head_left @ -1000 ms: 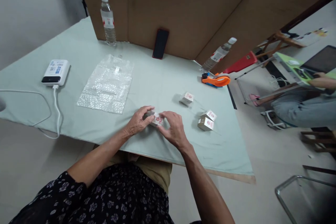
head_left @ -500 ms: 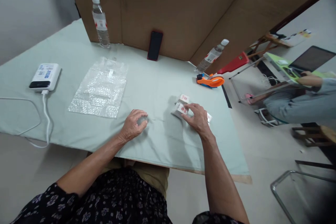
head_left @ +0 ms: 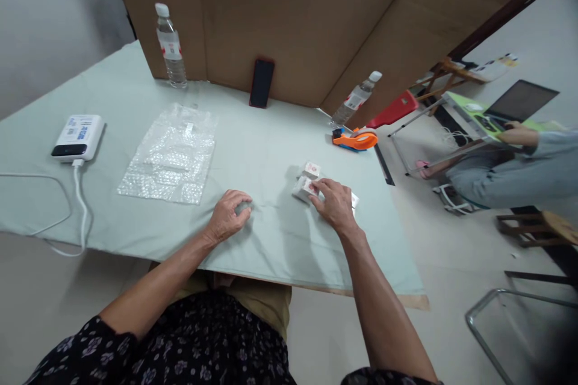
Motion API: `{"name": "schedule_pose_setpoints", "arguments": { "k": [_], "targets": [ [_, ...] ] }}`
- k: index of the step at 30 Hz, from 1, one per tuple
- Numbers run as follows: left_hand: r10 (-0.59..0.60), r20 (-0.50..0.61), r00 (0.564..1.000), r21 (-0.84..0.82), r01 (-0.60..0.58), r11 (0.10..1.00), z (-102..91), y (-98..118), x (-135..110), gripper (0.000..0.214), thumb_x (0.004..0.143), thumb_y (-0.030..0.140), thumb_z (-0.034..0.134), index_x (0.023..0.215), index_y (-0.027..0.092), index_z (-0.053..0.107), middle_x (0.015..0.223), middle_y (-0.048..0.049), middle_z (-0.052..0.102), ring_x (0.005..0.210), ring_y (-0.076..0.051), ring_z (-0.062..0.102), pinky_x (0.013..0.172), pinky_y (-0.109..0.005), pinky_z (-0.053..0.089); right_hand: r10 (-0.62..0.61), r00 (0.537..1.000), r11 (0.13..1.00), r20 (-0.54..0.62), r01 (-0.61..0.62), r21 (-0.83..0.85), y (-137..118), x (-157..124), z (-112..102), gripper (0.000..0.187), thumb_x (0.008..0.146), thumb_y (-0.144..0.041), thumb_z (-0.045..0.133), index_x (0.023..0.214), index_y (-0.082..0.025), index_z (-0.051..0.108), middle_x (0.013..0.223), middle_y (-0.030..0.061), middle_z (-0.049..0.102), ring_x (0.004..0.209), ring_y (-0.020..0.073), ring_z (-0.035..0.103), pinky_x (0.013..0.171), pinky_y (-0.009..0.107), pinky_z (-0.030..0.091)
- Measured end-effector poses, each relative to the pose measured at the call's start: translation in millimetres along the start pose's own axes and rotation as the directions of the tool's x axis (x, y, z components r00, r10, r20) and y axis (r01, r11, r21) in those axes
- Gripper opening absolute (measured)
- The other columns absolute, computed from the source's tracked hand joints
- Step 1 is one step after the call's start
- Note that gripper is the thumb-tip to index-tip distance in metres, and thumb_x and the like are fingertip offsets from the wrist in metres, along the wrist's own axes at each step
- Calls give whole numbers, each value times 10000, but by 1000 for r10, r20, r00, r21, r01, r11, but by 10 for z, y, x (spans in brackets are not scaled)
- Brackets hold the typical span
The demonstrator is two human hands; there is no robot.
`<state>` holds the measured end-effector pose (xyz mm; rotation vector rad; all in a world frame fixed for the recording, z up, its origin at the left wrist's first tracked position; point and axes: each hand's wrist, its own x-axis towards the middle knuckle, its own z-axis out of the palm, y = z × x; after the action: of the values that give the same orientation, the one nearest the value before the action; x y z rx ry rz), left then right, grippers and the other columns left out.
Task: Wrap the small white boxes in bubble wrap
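Several small white boxes with red print lie grouped on the right half of the table. My right hand (head_left: 334,203) has thumb and forefinger on the nearer small white box (head_left: 306,187), pinching its right end. Just behind stands another white box (head_left: 312,169), touching or almost touching the first. Part of a further white box (head_left: 354,200) shows to the right of my hand, mostly covered by it. My left hand (head_left: 229,215) rests on the cloth with fingers curved and thumb apart, nothing visible between them. A bubble-wrap bag (head_left: 169,159) lies flat beyond it to the left.
An orange tape dispenser (head_left: 356,139) and a tilted-looking water bottle (head_left: 354,102) stand at the right rear. Another bottle (head_left: 171,51) and a phone (head_left: 262,83) are before the cardboard screen (head_left: 280,12). A cabled power bank (head_left: 79,137) lies left. Another person (head_left: 506,168) sits at right.
The view has shifted slightly. My right thumb and forefinger have closed in on the nearer white box, which stays in about the same place. My left hand has hardly moved.
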<state>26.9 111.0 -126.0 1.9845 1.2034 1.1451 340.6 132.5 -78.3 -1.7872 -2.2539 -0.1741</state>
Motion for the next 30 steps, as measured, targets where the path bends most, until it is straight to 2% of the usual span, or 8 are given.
{"name": "schedule_pose_setpoints", "arguments": {
  "k": [8,12,15,18,21,24,27,30],
  "targets": [
    [29,4,1000,18,-29,999,23,-34,2,164,789,190,574,918,182,675,961,-89,725,967,-238,638,928,-424,505,-38,998,996,40,41,-80,-81,32,-40,251,882,-242,560,1106,-213,671,1115,111,693,1037,292,569,882,432,357],
    [29,23,999,33,-30,999,5,47,6,157,779,172,584,905,189,675,963,-84,721,969,-238,639,941,-432,502,-24,1000,996,16,25,-84,-157,-44,-85,269,891,-251,566,1143,-211,649,1163,121,690,1072,305,574,882,436,362],
    [62,25,998,61,-64,996,-136,147,-51,159,797,179,591,928,192,681,1024,-91,705,1018,-242,629,947,-427,508,15,995,999,-98,-20,-50,-253,-201,-142,304,909,-292,559,1195,-218,631,1179,122,690,1092,309,580,908,442,368],
    [72,-7,997,213,-69,975,-416,126,-157,169,820,205,593,961,198,686,1103,-104,681,1077,-261,608,976,-443,494,63,971,998,-232,-62,9,-411,-487,-161,280,932,-326,539,1166,-226,655,1145,114,702,1083,306,599,942,457,378],
    [-13,-64,998,454,40,890,-742,-53,-276,257,821,232,603,1068,196,667,1246,-133,637,1216,-318,549,1053,-500,431,67,956,996,-287,-47,77,-565,-829,-88,206,924,-317,554,1059,-247,693,1070,89,724,1022,293,625,914,446,408],
    [-146,-79,986,597,164,786,-973,-227,-373,393,842,286,611,1212,156,603,1380,-184,563,1349,-376,445,1102,-562,356,40,940,992,-338,2,124,-691,-1067,54,169,924,-309,559,999,-243,695,1016,86,736,954,279,642,839,415,428],
    [-223,-53,973,644,204,737,-1002,-214,-437,418,899,339,564,1263,133,564,1390,-204,556,1345,-372,455,1127,-571,306,14,932,984,-363,52,172,-841,-1134,140,146,929,-293,564,978,-238,690,1007,85,739,932,267,651,815,401,435],
    [-225,11,974,656,163,737,-835,9,-535,417,915,351,545,1268,130,562,1360,-200,574,1320,-359,478,1141,-545,286,12,937,976,-349,65,207,-956,-1114,94,148,937,-295,559,985,-240,688,1031,87,735,952,266,653,845,412,445]
  ]
}}
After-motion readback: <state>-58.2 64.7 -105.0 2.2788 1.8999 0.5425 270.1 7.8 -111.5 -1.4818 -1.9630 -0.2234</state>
